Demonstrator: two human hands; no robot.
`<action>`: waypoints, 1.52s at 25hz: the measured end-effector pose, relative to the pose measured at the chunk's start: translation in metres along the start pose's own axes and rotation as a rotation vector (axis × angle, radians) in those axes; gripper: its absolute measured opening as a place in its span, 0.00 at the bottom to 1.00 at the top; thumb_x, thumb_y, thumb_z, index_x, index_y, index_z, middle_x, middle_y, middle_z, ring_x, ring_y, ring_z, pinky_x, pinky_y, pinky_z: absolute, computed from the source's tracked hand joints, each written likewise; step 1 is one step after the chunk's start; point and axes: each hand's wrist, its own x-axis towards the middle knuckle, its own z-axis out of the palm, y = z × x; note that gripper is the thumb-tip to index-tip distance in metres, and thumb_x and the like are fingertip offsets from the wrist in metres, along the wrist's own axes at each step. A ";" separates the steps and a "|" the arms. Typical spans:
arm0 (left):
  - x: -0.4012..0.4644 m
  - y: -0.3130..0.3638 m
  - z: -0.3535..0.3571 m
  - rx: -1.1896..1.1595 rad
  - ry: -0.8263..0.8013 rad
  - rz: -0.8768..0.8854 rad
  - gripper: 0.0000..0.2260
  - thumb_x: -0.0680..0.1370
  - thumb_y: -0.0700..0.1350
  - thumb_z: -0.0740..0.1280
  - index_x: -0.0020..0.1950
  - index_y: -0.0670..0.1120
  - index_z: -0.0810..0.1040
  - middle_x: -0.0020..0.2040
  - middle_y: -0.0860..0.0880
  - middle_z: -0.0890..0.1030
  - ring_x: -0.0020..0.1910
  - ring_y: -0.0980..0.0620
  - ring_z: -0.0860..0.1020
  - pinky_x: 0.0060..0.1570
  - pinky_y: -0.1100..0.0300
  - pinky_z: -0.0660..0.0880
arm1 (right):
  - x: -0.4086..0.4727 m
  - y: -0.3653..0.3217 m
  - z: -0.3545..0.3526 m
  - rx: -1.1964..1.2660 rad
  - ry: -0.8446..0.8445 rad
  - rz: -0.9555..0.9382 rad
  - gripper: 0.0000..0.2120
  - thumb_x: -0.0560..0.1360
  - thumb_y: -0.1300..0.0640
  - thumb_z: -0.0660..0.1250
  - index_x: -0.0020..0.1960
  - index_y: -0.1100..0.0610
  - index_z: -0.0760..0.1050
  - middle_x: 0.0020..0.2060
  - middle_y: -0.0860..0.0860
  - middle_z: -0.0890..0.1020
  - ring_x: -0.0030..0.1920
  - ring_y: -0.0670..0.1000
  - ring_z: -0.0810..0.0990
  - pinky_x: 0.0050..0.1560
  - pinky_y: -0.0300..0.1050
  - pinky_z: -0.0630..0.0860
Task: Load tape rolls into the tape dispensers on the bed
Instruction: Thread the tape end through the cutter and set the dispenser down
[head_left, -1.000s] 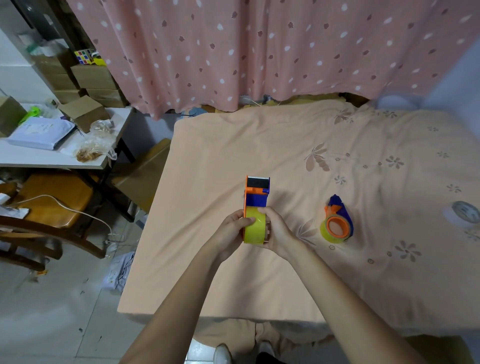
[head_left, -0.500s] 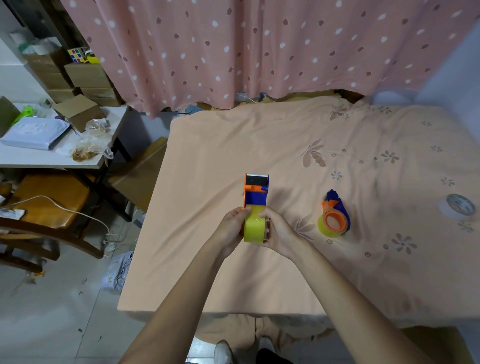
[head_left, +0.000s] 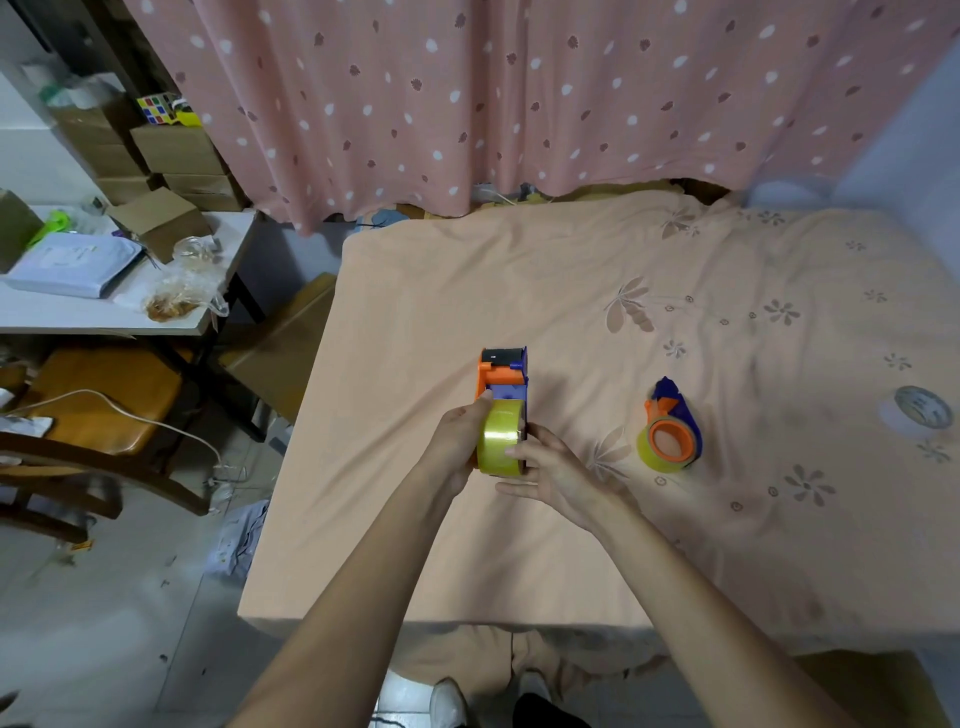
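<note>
A: While the bed (head_left: 519, 545) stays bare along its near edge, where is the work item?

B: Left hand (head_left: 454, 441) grips the orange-and-blue tape dispenser (head_left: 503, 376) upright on the sheet; the yellow tape roll (head_left: 500, 436) sits in it. Right hand (head_left: 558, 470) is half open, fingertips touching the roll's right side.

A: Clearance?

B: Open sheet left and far side. A second loaded dispenser (head_left: 670, 434) lies well apart to the right; a grey roll (head_left: 922, 408) sits near the right edge. The desk (head_left: 104, 314) stands beyond the left edge.

A: Change since the earlier frame?

B: Right hand has loosened off the roll.

A: Legible markings?

B: None can be read
</note>
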 end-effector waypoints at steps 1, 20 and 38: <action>0.000 -0.002 0.002 0.026 0.031 -0.003 0.16 0.80 0.54 0.60 0.44 0.45 0.82 0.39 0.47 0.84 0.40 0.46 0.80 0.46 0.55 0.74 | 0.000 0.000 0.001 -0.007 0.017 -0.004 0.32 0.66 0.53 0.71 0.69 0.53 0.68 0.65 0.57 0.77 0.59 0.57 0.82 0.54 0.52 0.81; -0.009 -0.004 0.003 -0.001 -0.129 0.033 0.17 0.80 0.44 0.63 0.66 0.37 0.71 0.54 0.39 0.81 0.50 0.42 0.80 0.55 0.48 0.76 | 0.004 -0.011 0.007 0.134 0.117 0.050 0.22 0.72 0.46 0.64 0.64 0.53 0.75 0.59 0.60 0.78 0.58 0.60 0.80 0.52 0.55 0.81; -0.009 0.007 0.013 0.137 -0.026 0.163 0.20 0.79 0.57 0.61 0.57 0.42 0.78 0.50 0.43 0.83 0.48 0.47 0.81 0.54 0.49 0.76 | -0.008 -0.016 0.003 -0.036 0.151 -0.359 0.25 0.71 0.54 0.70 0.66 0.42 0.67 0.65 0.50 0.75 0.63 0.53 0.78 0.59 0.60 0.77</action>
